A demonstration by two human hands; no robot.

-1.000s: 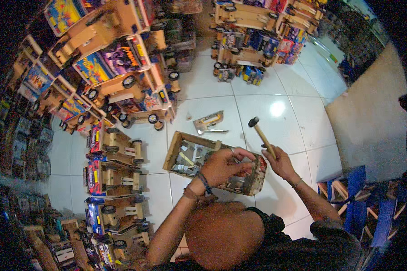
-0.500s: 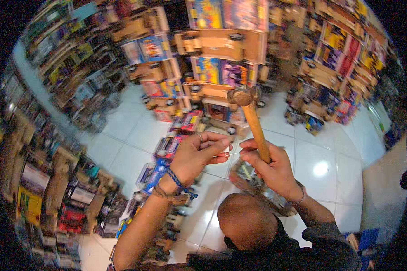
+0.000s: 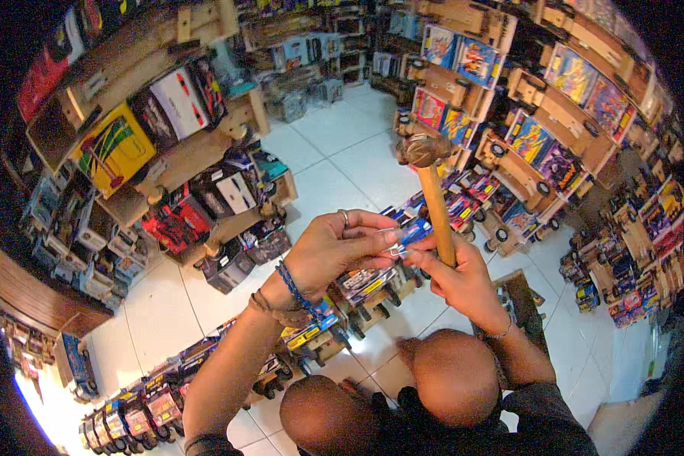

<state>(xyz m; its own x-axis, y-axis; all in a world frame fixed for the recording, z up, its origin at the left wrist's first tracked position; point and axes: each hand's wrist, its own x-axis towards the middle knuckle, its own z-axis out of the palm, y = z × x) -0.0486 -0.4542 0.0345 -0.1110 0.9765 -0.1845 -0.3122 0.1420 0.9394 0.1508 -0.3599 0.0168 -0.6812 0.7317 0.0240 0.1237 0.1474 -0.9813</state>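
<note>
In the middle of the view, my left hand (image 3: 342, 243) is pinched on a small, thin, pale piece (image 3: 394, 248), too small to name, at its fingertips. My right hand (image 3: 463, 277) is wrapped round the wooden handle of a hammer (image 3: 435, 205), whose metal head points up and away from me. The right thumb and forefinger come close to the left fingertips; whether they also grip the small piece I cannot tell. Beneath both hands runs a row of small, colourful wheeled toy vehicles (image 3: 368, 281) on the floor.
Below my hands are my bare knees (image 3: 456, 376). A wooden tray (image 3: 520, 292) lies partly hidden by my right forearm. Stacked wooden toy trucks with pictured sides (image 3: 539, 140) stand at the right, more toy trucks (image 3: 182, 114) at the left, all on a white tiled floor (image 3: 319, 163).
My view has swung to the left, bringing the left-hand trucks nearer the middle. The hammer stays in my right hand, and my hands remain close together.
</note>
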